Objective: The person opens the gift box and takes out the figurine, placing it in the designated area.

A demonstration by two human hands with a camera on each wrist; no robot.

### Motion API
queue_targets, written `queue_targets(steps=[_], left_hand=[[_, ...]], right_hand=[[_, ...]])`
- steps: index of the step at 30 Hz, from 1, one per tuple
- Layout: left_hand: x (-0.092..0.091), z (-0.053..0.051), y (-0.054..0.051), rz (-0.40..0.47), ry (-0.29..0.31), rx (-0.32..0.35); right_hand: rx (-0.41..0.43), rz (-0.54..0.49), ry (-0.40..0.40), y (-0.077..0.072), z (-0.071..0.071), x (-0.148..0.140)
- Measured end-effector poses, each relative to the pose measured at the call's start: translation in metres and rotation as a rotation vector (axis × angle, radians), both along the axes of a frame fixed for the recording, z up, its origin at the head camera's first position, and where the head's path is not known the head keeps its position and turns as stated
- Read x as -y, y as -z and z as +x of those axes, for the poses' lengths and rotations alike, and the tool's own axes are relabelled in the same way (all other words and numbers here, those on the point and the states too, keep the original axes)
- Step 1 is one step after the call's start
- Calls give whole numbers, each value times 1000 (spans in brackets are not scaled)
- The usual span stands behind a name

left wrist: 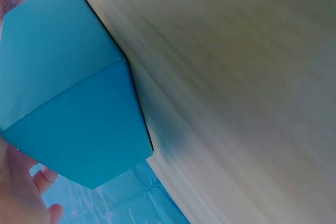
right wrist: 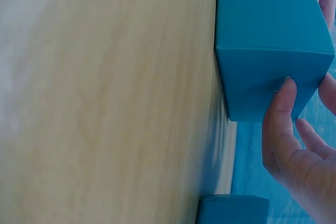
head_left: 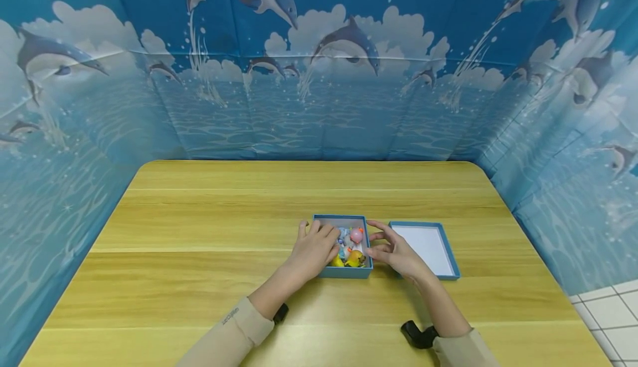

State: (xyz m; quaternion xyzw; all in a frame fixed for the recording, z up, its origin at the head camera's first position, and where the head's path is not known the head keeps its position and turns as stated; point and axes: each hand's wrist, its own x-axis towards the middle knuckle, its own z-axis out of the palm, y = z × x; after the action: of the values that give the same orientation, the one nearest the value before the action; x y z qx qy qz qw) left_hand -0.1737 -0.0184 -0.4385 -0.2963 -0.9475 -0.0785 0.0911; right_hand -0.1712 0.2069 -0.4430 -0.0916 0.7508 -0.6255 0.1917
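A blue box with a light inside stands on the table, holding small colourful toys. A pink round toy, an orange-yellow one and a yellow one are among them, with pale blue pieces. My left hand lies over the box's left part, its fingers spread and lightly bent across the rim; no toy shows in its grasp. From the right, my right hand touches the box's side wall with its fingertips. In the right wrist view, fingers rest against that blue wall.
Right of the box lies the blue-edged lid, its white inside facing up, partly behind my right hand. The wooden table carries both. A dolphin-printed curtain hangs along the table's back and sides.
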Motion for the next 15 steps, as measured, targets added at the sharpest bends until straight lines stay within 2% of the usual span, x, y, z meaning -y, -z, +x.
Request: queue_targets(steps=[9, 15], left_hand=[[-10, -9, 2, 0, 35, -11], [-15, -11, 2, 16, 34, 29]], right_hand=[[-11, -5, -3, 2, 0, 0], [4, -9, 2, 1, 0, 0]])
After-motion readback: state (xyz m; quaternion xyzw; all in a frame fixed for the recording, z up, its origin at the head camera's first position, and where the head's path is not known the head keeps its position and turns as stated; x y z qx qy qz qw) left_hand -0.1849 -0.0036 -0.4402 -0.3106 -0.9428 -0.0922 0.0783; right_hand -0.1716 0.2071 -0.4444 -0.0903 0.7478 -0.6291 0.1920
